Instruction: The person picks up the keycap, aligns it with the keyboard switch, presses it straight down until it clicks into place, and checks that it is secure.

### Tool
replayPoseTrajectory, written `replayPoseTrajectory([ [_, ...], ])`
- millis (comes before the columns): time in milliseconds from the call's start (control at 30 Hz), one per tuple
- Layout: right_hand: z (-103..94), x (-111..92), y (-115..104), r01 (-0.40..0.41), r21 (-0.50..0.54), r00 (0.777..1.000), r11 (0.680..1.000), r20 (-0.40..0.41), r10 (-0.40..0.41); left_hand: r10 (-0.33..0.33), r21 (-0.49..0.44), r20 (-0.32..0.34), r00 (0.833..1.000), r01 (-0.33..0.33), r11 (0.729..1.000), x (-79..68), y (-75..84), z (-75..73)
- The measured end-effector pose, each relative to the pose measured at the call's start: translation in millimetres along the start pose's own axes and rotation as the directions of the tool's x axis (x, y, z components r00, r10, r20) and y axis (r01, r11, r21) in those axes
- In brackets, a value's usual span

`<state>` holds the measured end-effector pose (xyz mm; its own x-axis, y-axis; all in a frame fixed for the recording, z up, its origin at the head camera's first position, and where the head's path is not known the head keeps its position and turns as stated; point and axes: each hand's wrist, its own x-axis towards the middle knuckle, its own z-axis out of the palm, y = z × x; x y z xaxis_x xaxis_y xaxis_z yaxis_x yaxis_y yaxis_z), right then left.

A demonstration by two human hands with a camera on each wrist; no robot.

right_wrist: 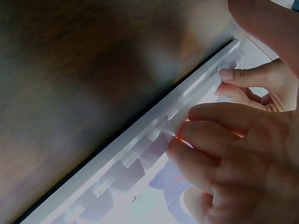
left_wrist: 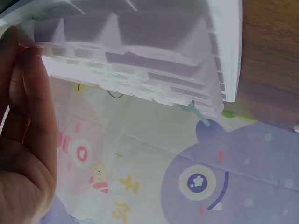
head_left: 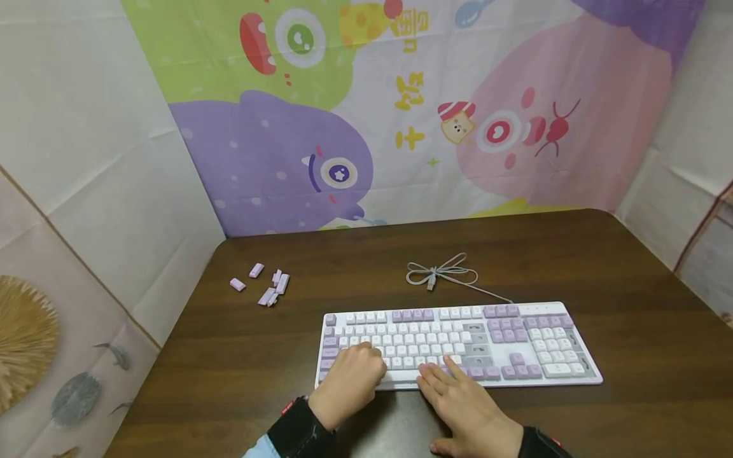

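Note:
A white and purple keyboard [head_left: 412, 348] lies near the front of the table. At its bottom row, my left hand [head_left: 350, 376] has its fingers curled and pinches the left part of the white space bar [head_left: 399, 376] between thumb and forefinger. In the right wrist view that left thumb [right_wrist: 227, 74] presses the bar's near side. My right hand [head_left: 466, 407] lies palm down, its extended fingertips touching the bar's right end and nearby keys. Grey gaps without caps show at the enter key area [head_left: 478, 350] and the number pad's right column.
Several loose purple keycaps [head_left: 268, 296] lie at the table's left side. A bundled grey USB cable [head_left: 441, 273] sits behind the keyboard and runs into its back edge. A cartoon-printed cloth [head_left: 412, 165] hangs along the table's far edge.

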<state>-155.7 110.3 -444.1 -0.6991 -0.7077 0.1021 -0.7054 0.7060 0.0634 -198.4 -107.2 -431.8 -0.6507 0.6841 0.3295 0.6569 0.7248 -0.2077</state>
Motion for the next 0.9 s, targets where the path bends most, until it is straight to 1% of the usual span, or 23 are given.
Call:
replayPoseTrajectory([
  [67, -0.2, 0.1, 0.2, -0.002, -0.007, 1.0, 1.0, -0.008, 0.002, -0.002, -0.003, -0.006, 1.0, 0.002, 1.0, 0.4, -0.3, 0.1],
  [233, -0.9, 0.1, -0.5, -0.007, -0.004, 1.0, 1.0, 0.008, 0.007, -0.002, -0.02, 0.002, 1.0, 0.002, 1.0, 1.0, -1.3, -0.4],
  [367, -0.3, 0.0, -1.2, -0.007, -0.007, 1.0, 1.0, 0.005, 0.008, -0.02, -0.069, 0.015, 1.0, 0.021, 0.997, 1.4, -2.4, -0.4],
  [467, 0.5, 0.7, -1.6, -0.008, 0.012, 1.0, 1.0, -0.004, 0.008, -0.038, -0.117, 0.032, 0.999, 0.042, 0.992, 1.1, -4.2, -0.6],
  [600, 1.6, 2.8, -2.0, -0.003, 0.025, 1.0, 1.0, -0.002, 0.003, -0.052, -0.153, 0.04, 0.998, 0.058, 0.987, 0.6, -6.4, -1.3],
  [900, 6.7, 1.7, -1.9, 0.004, -0.045, 1.0, 0.999, -0.011, -0.004, -0.047, -0.154, 0.029, 0.998, 0.051, 0.987, 2.3, -4.8, -1.4],
])
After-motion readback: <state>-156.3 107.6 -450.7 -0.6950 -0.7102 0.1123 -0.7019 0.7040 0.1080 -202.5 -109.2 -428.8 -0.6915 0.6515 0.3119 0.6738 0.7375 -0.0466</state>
